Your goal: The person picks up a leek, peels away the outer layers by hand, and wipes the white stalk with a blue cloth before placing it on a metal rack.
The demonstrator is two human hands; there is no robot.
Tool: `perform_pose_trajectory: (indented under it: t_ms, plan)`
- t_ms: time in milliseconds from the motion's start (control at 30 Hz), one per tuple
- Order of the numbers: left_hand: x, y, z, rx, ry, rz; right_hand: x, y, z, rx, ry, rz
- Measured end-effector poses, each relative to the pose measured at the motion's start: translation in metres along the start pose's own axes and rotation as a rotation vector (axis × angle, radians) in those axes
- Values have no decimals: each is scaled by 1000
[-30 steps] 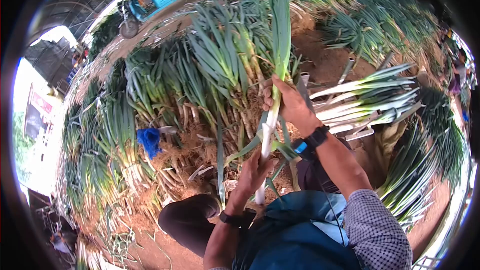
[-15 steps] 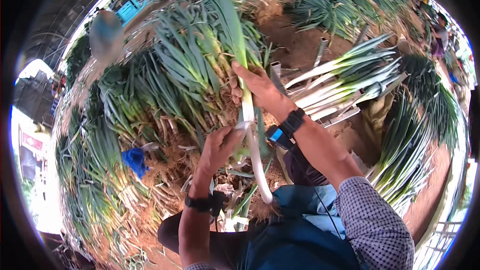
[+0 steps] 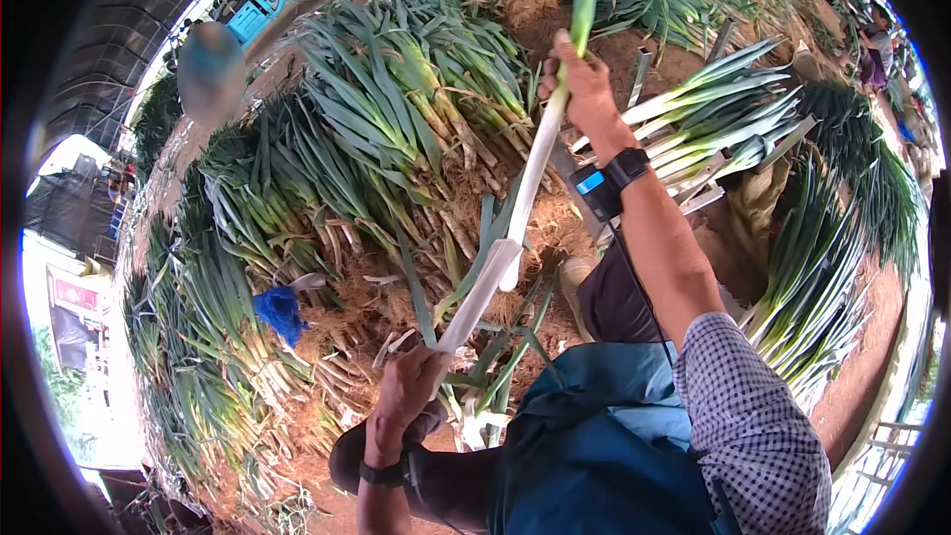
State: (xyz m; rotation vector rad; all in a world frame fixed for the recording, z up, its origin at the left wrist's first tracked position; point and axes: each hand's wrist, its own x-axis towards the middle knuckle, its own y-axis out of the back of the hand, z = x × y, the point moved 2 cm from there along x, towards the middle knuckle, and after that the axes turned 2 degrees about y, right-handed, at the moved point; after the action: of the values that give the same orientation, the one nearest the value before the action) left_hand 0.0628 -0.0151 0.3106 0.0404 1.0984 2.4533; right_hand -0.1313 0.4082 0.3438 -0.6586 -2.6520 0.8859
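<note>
My right hand (image 3: 584, 89) is closed around the upper part of a long leek (image 3: 540, 163), whose green top points up and away. The leek's white shank slants down toward my lap. A pale outer layer (image 3: 477, 299) stretches from the leek's lower end down to my left hand (image 3: 408, 386), whose fingers are closed on it. The leek's white tip shows beside this layer. Cut or loose green leaves (image 3: 495, 362) lie below, between my hands and my knees.
Unpeeled leeks (image 3: 376, 119) with roots lie heaped in front and to the left, near a blue cloth (image 3: 281, 314). Clean leeks (image 3: 713, 124) rest on a metal rack (image 3: 701, 195) at the right. More leeks (image 3: 812, 287) lie on the ground beyond. A person (image 3: 877, 48) is far right.
My right hand has moved up and away with the leek. My left hand has moved down toward me, drawing out the long pale layer, and the leek now slants the other way.
</note>
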Motion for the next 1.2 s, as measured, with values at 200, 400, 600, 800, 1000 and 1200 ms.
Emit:
perform_pose_trajectory:
  t_ms: [200,400,600,800,1000,1200]
  plan:
    - [-35,32,-31,119,32,36,21,34,-10,239,47,106]
    - [-86,55,-108,257,258,-22,38,78,-29,243,192,222]
    - [-31,62,-23,378,112,295,32,63,-29,347,173,195]
    - [76,4,72,486,-317,397,-5,14,-32,335,68,231]
    - [91,-26,65,523,-388,225,7,35,-15,259,46,152]
    - [57,-26,62,481,-510,107,20,59,-9,213,-48,248]
